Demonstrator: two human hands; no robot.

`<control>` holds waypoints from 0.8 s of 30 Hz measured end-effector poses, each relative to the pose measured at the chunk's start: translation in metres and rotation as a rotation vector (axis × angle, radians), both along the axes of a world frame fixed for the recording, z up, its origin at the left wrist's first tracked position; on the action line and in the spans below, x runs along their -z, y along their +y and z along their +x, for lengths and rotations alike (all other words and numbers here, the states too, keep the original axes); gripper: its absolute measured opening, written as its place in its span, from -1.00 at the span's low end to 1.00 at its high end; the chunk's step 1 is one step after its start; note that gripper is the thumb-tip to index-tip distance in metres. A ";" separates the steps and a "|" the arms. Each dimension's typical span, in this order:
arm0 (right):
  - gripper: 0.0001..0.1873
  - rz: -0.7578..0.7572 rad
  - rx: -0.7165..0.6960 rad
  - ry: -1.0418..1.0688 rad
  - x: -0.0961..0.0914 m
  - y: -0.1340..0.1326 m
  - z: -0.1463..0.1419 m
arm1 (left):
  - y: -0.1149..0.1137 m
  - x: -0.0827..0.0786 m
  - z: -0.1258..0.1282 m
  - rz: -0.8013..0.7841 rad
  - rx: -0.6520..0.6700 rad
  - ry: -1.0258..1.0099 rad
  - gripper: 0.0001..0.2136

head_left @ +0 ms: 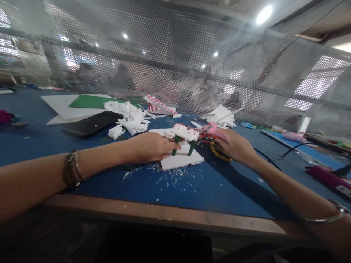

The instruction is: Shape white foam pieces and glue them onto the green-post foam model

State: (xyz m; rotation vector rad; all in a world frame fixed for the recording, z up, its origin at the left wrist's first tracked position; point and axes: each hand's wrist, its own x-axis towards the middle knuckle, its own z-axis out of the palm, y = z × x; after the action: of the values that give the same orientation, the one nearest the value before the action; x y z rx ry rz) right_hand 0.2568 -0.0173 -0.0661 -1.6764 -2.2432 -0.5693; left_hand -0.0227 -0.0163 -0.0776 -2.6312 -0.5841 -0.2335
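My left hand is closed around the near-left part of the small white model, with a finger lying across one of its green legs; the model is a little right of the centre of the frame, upright above a white board on the blue table; my right hand, right of centre, is grasping a pink tool, perhaps a glue gun, just beside the model; near these fingers is a yellow loop.

I judge that the model is very light, so a small push can shift or tip it; its white top has a ragged edge and looks like foam or paper, soft and easy to crush or tear; the green legs look stiffer, but their joints with the top may be weak; therefore I would take hold low on a leg, with a gentle pinch, and not squeeze the top; for the pink tool, the handle seems the safer place; white shreds lie below the board, and they may make the table a little slippery.
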 end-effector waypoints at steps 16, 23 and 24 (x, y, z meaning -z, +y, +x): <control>-0.59 0.050 0.164 0.023 -0.011 -0.005 0.013 | -0.009 -0.006 0.001 -0.184 -0.120 -0.044 -0.67; -0.67 0.017 0.308 0.054 -0.025 -0.017 0.078 | -0.020 -0.010 0.000 -0.493 -0.071 -0.444 -0.77; -0.70 0.019 0.296 0.058 -0.023 -0.018 0.088 | -0.022 -0.011 0.001 -0.547 -0.069 -0.505 -0.79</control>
State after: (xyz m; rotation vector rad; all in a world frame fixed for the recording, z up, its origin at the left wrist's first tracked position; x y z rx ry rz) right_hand 0.3449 -0.0355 -0.0434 -2.0035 -1.9562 -0.5966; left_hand -0.0214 -0.0382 -0.0670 -3.0732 -1.0220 -0.8371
